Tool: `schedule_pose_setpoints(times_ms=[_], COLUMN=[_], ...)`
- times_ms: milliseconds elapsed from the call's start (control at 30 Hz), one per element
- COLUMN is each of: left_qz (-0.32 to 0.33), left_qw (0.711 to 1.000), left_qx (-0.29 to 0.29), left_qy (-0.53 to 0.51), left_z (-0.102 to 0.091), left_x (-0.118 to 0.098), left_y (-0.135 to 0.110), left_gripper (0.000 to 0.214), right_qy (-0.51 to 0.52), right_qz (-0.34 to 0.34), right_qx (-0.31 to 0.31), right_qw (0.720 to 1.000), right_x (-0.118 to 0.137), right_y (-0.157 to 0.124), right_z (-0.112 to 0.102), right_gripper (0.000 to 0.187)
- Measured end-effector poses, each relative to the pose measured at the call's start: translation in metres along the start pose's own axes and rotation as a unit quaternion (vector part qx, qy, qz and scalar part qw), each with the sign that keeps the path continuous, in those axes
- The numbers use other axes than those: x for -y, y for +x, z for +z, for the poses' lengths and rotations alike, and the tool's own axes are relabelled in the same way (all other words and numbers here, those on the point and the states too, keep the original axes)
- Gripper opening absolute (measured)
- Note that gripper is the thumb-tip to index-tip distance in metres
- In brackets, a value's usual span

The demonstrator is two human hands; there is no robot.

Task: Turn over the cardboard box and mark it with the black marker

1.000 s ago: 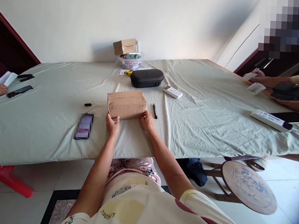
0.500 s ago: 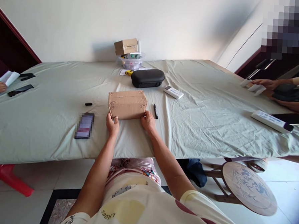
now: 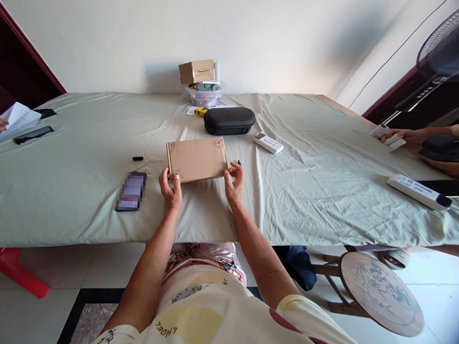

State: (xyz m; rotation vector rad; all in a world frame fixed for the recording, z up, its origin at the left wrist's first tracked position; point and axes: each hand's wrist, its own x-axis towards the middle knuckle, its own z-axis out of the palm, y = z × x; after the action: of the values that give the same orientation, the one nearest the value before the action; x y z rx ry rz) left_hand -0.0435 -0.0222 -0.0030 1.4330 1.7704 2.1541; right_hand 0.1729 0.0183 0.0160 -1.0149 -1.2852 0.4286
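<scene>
Soft light from the right shadows the wall (image 3: 236, 36) and whitens the floor (image 3: 444, 293).

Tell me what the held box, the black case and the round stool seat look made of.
Held box: matt brown cardboard, likely corrugated, from faint ridges. Black case: dull, perhaps fabric over a moulded shell, given its smooth rounded form. Round stool seat: probably smooth wood, from its brown rim.

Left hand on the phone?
No, the left hand holds the near left corner of the cardboard box, while the phone lies apart from it on the cloth.
</scene>
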Motion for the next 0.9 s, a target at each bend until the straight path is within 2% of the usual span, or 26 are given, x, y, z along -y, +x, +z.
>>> schedule_pose_setpoints(times_ms=[167, 367, 500, 667, 900], left_qz=[0.018, 0.049, 0.058, 0.057, 0.061], left_qw=[0.999, 0.993, 0.988, 0.986, 0.959], left_qx=[0.042, 0.079, 0.102, 0.111, 0.122], left_qy=[-0.006, 0.067, 0.098, 0.111, 0.248], left_z=[-0.002, -0.001, -0.001, -0.002, -0.002], left_x=[-0.007, -0.013, -0.014, -0.015, -0.038], left_y=[-0.001, -0.001, -0.002, -0.003, -0.009], left_gripper=[0.067, 0.061, 0.051, 0.052, 0.053], right_qy=[-0.017, -0.102, -0.121, -0.075, -0.051], right_qz=[-0.025, -0.071, -0.056, -0.024, 0.0], right_qx=[0.019, 0.034, 0.029, 0.02, 0.024], right_qw=[0.999, 0.992, 0.991, 0.997, 0.998], right_x=[0.005, 0.004, 0.004, 0.006, 0.01], right_y=[-0.004, -0.007, -0.008, -0.009, -0.009], right_z=[-0.002, 0.0, 0.003, 0.005, 0.005], right_gripper=[0.04, 0.043, 0.042, 0.04, 0.039])
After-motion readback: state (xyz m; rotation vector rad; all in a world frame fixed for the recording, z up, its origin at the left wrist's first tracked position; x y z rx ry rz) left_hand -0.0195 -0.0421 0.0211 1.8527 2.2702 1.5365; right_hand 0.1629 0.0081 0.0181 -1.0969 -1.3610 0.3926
